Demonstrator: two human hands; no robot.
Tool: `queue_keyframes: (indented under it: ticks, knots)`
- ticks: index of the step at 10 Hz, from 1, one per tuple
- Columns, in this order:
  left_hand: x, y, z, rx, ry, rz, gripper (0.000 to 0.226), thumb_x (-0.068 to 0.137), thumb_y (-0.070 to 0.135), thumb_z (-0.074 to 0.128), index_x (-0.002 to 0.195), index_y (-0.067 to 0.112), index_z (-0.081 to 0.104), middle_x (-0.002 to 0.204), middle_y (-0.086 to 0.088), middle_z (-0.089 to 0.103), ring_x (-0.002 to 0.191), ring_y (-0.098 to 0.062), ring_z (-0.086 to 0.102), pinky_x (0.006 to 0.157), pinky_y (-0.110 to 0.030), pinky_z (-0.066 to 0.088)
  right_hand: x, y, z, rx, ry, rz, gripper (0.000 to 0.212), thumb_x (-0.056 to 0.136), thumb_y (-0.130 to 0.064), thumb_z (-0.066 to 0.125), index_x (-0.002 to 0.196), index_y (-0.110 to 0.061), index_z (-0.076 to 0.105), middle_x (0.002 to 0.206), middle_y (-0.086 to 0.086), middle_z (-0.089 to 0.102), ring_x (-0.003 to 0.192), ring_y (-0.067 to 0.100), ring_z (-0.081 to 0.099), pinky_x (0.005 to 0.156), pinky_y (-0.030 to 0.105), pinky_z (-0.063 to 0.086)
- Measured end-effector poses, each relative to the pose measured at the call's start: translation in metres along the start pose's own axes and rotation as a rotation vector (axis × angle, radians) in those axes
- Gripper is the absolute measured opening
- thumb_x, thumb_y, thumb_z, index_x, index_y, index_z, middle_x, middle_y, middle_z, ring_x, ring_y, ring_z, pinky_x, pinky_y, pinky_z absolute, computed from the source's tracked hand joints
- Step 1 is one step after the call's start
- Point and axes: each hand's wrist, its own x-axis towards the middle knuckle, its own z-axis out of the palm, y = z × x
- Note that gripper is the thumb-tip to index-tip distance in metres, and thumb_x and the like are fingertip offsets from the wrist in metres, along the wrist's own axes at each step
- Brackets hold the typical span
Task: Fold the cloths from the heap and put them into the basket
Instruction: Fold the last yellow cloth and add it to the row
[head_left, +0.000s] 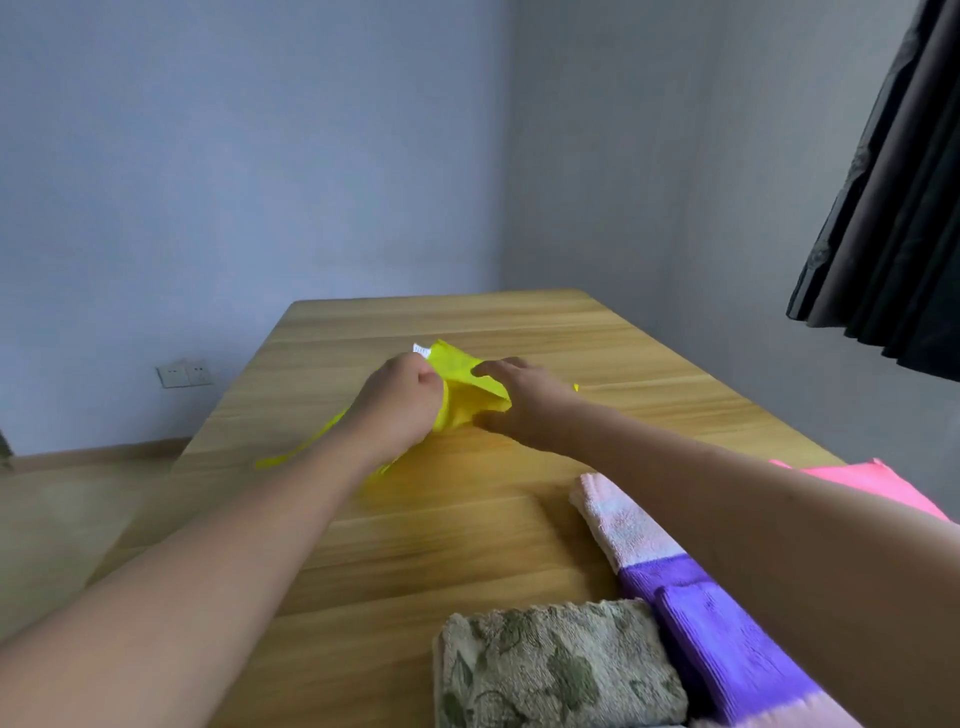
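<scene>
Both hands are working a yellow cloth (470, 392) near the middle of the wooden table (447, 525). The left hand (400, 397) is curling into a fist around one bunched edge of the cloth, by a small white label (422, 350). The right hand (514, 402) is pinching the opposite fold, thumb underneath and fingers lying over the top. Part of the cloth is trailing flat on the table beneath the left forearm, toward the table's left edge. At the near right, a folded green-patterned towel (556, 667) is lying just beside a pink-and-purple striped towel (691, 597); a pink cloth (878, 486) is showing behind the right forearm at the table's right edge. A dark curtain (893, 208) is hanging at upper right, and a wall socket (183, 373) is sitting on the left wall.
</scene>
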Motion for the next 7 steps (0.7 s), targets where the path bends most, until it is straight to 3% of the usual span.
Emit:
queue_keyframes:
  ticks: [1, 2, 3, 4, 5, 6, 7]
  knots:
    - [-0.006, 0.022, -0.022, -0.158, 0.050, 0.037, 0.021, 0.094, 0.016, 0.045, 0.082, 0.011, 0.061, 0.087, -0.006, 0.063, 0.083, -0.024, 0.055, 0.072, -0.033, 0.045, -0.008, -0.012, -0.024, 0.096, 0.064, 0.015, 0.042, 0.086, -0.036, 0.066, 0.126, -0.024, 0.058, 0.131, 0.004, 0.056, 0.117, 0.025, 0.054, 0.094, 0.031, 0.044]
    - [-0.014, 0.054, -0.049, -0.282, 0.014, 0.075, 0.025, 0.093, 0.022, 0.054, 0.093, -0.001, 0.065, 0.088, -0.010, 0.061, 0.083, -0.019, 0.051, 0.073, -0.030, 0.039, -0.024, -0.023, -0.041, 0.178, 0.004, 0.031, 0.023, 0.083, -0.034, 0.070, 0.104, -0.024, 0.069, 0.108, 0.000, 0.067, 0.098, 0.020, 0.061, 0.085, 0.032, 0.048]
    - [-0.027, 0.092, -0.089, -0.210, -0.238, -0.033, 0.040, 0.076, 0.047, 0.072, 0.086, 0.009, 0.063, 0.074, -0.005, 0.051, 0.068, -0.019, 0.048, 0.062, -0.029, 0.036, -0.036, -0.032, -0.051, 0.182, -0.005, 0.048, 0.016, 0.083, -0.028, 0.068, 0.070, -0.022, 0.061, 0.075, 0.003, 0.060, 0.075, 0.022, 0.056, 0.069, 0.032, 0.046]
    - [-0.039, 0.131, -0.122, 0.126, -0.361, -0.059, 0.018, 0.076, 0.021, 0.067, 0.072, 0.012, 0.053, 0.068, -0.006, 0.046, 0.052, -0.019, 0.043, 0.047, -0.020, 0.032, -0.047, -0.043, -0.077, 0.140, 0.098, 0.060, 0.006, 0.086, -0.024, 0.062, 0.083, -0.019, 0.063, 0.082, 0.004, 0.061, 0.077, 0.022, 0.054, 0.063, 0.029, 0.039]
    - [-0.035, 0.175, -0.149, 0.271, -0.118, 0.053, 0.022, 0.086, 0.016, 0.053, 0.065, 0.014, 0.046, 0.068, -0.003, 0.048, 0.053, -0.014, 0.043, 0.048, -0.019, 0.036, -0.063, -0.053, -0.118, 0.145, 0.217, 0.044, 0.010, 0.085, -0.015, 0.057, 0.093, -0.021, 0.057, 0.088, -0.001, 0.057, 0.083, 0.023, 0.053, 0.065, 0.030, 0.041]
    - [-0.043, 0.219, -0.177, 0.022, 0.035, 0.123, 0.021, 0.090, 0.014, 0.052, 0.070, 0.015, 0.047, 0.070, -0.001, 0.047, 0.057, -0.012, 0.044, 0.053, -0.019, 0.039, -0.081, -0.061, -0.157, 0.192, 0.292, 0.046, 0.013, 0.085, -0.012, 0.054, 0.097, -0.018, 0.055, 0.087, -0.005, 0.055, 0.081, 0.020, 0.054, 0.060, 0.028, 0.038]
    - [-0.063, 0.262, -0.198, -0.264, 0.080, 0.201, 0.005, 0.090, 0.012, 0.055, 0.089, 0.009, 0.059, 0.078, -0.013, 0.051, 0.066, -0.023, 0.050, 0.062, -0.026, 0.045, -0.101, -0.064, -0.191, 0.263, 0.315, 0.074, 0.010, 0.088, -0.013, 0.051, 0.096, -0.010, 0.057, 0.089, 0.002, 0.062, 0.078, 0.018, 0.057, 0.063, 0.029, 0.045]
